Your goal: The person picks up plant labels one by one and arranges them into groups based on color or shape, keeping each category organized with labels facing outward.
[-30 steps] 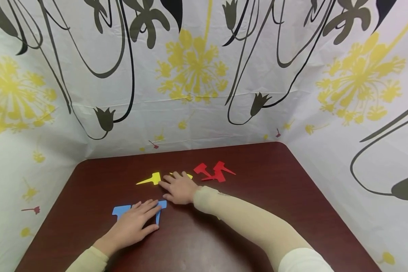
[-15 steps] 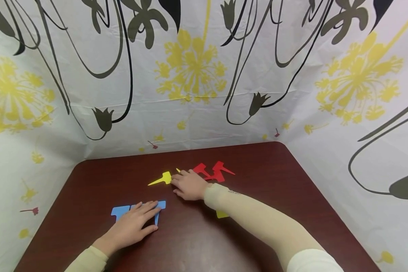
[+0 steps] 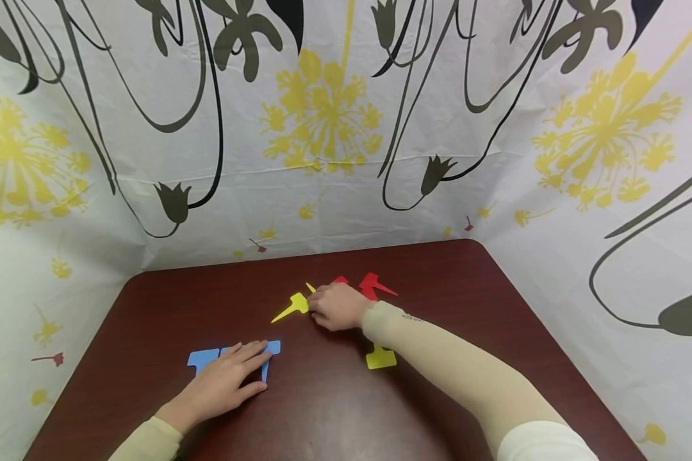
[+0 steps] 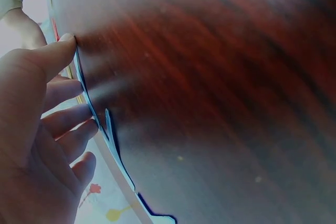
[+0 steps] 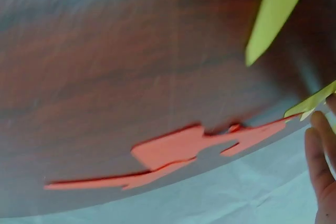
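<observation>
In the head view my left hand (image 3: 225,381) lies with extended fingers over several blue T-shaped plant labels (image 3: 203,357) at the table's left side, partly covering them. The left wrist view catches those blue labels (image 4: 122,166) edge-on beneath the fingertips. Farther back, my right hand (image 3: 340,307) rests its fingertips at the edge of a yellow T-shaped label (image 3: 300,303). The tip of a second yellow label (image 3: 311,287) pokes out past the fingers. Red labels (image 3: 371,282) lie overlapping behind the hand, partly hidden by it.
A separate yellow-green label (image 3: 382,358) lies partly under the right sleeve. The dark reddish-brown table (image 3: 317,410) has rounded back corners. A white floral-patterned cloth (image 3: 323,211) surrounds it at the back and sides.
My right hand has slid right across the table, and the yellow labels have moved with it toward the red ones. The yellow-green label has come into view below the sleeve. My left hand stays put.
</observation>
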Motion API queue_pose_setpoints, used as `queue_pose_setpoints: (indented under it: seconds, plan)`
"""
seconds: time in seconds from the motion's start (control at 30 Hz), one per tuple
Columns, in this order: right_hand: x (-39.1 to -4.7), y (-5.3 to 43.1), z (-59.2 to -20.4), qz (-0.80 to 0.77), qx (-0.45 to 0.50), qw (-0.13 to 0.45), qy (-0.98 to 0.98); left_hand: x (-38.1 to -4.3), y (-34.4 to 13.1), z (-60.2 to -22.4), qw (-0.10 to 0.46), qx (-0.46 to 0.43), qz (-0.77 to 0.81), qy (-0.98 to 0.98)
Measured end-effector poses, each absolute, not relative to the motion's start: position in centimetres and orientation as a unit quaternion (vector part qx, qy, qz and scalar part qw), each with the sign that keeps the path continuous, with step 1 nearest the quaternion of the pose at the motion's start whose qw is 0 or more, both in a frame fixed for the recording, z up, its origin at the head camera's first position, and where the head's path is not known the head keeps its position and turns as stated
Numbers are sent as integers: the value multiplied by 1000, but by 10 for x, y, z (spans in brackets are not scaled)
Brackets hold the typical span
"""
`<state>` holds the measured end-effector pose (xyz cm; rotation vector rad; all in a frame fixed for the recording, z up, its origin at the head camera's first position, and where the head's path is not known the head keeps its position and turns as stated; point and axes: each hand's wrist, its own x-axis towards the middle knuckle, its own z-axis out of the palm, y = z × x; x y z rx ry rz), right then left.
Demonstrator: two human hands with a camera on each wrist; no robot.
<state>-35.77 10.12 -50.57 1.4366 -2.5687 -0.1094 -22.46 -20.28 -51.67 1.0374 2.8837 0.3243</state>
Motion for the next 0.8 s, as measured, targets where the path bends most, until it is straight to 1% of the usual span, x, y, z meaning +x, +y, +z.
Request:
queue_pose_setpoints:
  seconds: [0.13, 0.33, 0.4, 0.53, 0.8]
  plan:
    - [-357, 99, -502, -26, 471, 106, -875, -225, -203, -517, 31, 336, 109, 935]
    - [-339, 66, -496, 45, 325, 87, -941, -226, -203, -517, 29, 338, 114, 934]
    - [-333, 53, -494, 46, 291, 88, -952, -227, -203, -517, 24, 340, 120, 933]
    - [-327, 32, -496, 32, 246, 93, -964, -229, -202, -515, 20, 340, 128, 932]
    - [-326, 16, -510, 10, 182, 62, -981, -230, -204, -517, 29, 328, 132, 935]
